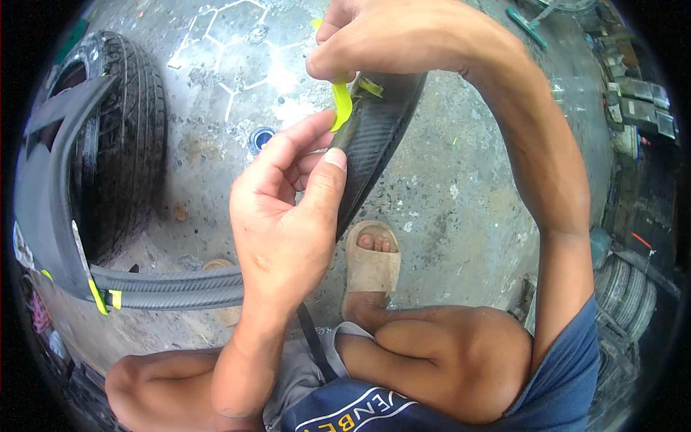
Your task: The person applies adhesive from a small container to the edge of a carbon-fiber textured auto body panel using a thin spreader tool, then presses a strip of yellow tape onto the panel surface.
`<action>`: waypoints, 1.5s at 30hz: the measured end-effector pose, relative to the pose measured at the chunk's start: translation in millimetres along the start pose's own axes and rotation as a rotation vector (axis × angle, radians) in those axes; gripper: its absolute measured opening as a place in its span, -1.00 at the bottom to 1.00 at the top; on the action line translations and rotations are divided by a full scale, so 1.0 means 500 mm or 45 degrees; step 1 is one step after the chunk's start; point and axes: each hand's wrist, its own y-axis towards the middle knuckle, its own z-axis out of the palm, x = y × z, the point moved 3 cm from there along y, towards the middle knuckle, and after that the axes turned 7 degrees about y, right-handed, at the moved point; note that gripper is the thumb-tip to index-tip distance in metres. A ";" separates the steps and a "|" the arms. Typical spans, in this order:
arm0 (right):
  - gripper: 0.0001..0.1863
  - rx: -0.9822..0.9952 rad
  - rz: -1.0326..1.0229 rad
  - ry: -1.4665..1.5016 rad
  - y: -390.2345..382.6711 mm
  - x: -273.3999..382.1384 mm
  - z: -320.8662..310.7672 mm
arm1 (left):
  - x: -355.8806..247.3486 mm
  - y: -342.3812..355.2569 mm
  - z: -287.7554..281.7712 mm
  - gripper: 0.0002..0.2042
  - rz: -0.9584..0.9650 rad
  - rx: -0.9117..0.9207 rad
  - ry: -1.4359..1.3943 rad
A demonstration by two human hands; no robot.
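Note:
My left hand (288, 194) has its thumb and forefinger closed on the edge of a long black trim piece (385, 129) with a woven carbon pattern. Above it, my right hand (353, 43) is bent over and pinches a bright yellow-green strip (342, 111). The strip curls down from the right fingers to the left fingertips, along the trim's edge. A torn yellow-green scrap (371, 87) sticks to the trim beside it. Behind my left wrist runs a ribbed black length (173, 289), joined at the left to a broad black panel (50, 173); its link to the held end is hidden.
A tyre (133, 158) stands at the left, behind the panel. Near my left hand a small round blue-and-white item (262, 139) lies on the stained concrete floor (461, 194). My foot in a beige slipper (373, 263) is below the trim. More tyres (628, 295) and clutter line the right.

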 end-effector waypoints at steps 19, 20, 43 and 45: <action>-0.72 0.128 -0.369 -0.231 0.047 -0.055 0.032 | -0.001 -0.010 0.010 -0.71 0.171 -0.067 0.318; -0.72 0.132 -0.376 -0.239 0.047 -0.060 0.033 | 0.001 -0.009 0.011 -0.72 0.183 -0.068 0.328; -0.73 0.077 -0.447 -0.269 0.051 -0.089 0.014 | -0.001 -0.003 0.012 -0.70 -0.090 0.023 0.036; -0.73 -0.075 -0.409 -0.223 0.036 -0.090 -0.015 | -0.001 -0.003 0.007 -0.68 -0.100 0.037 0.029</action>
